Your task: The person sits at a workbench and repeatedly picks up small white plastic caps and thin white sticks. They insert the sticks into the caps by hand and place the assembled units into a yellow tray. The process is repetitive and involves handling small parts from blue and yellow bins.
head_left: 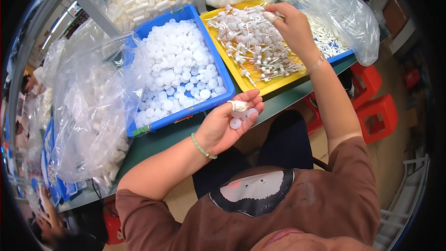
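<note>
My left hand (pixel 231 122) is palm up in front of the blue tray (pixel 213 105), fingers curled round a few translucent white plastic discs (pixel 236 123) with centre holes. A white wrapping (pixel 239 106) covers its thumb tip. More white discs (pixel 179 60) are heaped in the blue tray. My right hand (pixel 290 21) reaches over the far right part of the yellow tray (pixel 274 87), its fingers closed at the edge of a pile of thin-stemmed parts with white discs on them (pixel 253 42). What the right fingertips hold is too small to tell.
Right of the yellow tray, another blue tray (pixel 341 55) carries small white sticks. Clear plastic bags of white parts (pixel 93 111) crowd the left and back of the green table (pixel 153 151). Metal posts (pixel 88 4) rise behind. Red stools (pixel 378 116) stand at right; other people sit far left.
</note>
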`<state>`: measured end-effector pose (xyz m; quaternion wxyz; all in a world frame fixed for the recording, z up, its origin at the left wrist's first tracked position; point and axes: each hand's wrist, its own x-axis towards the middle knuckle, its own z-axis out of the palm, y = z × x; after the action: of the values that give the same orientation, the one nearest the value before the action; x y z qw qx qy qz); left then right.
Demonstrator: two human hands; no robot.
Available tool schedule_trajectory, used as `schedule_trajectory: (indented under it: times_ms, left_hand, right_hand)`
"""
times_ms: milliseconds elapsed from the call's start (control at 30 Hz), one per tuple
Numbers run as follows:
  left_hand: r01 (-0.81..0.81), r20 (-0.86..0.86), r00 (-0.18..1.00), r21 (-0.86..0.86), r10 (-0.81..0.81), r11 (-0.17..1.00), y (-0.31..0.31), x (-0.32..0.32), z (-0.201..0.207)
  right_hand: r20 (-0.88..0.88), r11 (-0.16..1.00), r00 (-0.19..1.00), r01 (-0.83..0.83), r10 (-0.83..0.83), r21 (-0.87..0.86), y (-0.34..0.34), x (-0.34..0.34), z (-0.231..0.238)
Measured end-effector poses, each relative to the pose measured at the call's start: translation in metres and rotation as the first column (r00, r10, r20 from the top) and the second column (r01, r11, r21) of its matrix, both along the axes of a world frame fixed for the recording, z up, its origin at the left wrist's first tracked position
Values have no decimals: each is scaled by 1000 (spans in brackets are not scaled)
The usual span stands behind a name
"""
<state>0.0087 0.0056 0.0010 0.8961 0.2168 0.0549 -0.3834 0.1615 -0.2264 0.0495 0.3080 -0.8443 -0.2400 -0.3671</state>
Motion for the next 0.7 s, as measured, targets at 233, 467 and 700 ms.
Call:
schedule_trajectory:
  times_ms: [233, 467, 700]
  left_hand:
    - [75, 92, 993, 55, -79, 996, 3, -3, -3]
    - [-12, 45, 999, 2, 12, 1000, 3, -2, -4]
    - [39, 141, 988, 147, -60, 988, 0, -1, 2]
  right_hand:
    - [-445, 848, 818, -95, 365, 522, -6, -21, -1]
    - [-544, 762, 629, -124, 556, 636, 23, -131, -8]
    - [-396, 611, 621, -173, 676, 772, 33, -179, -48]
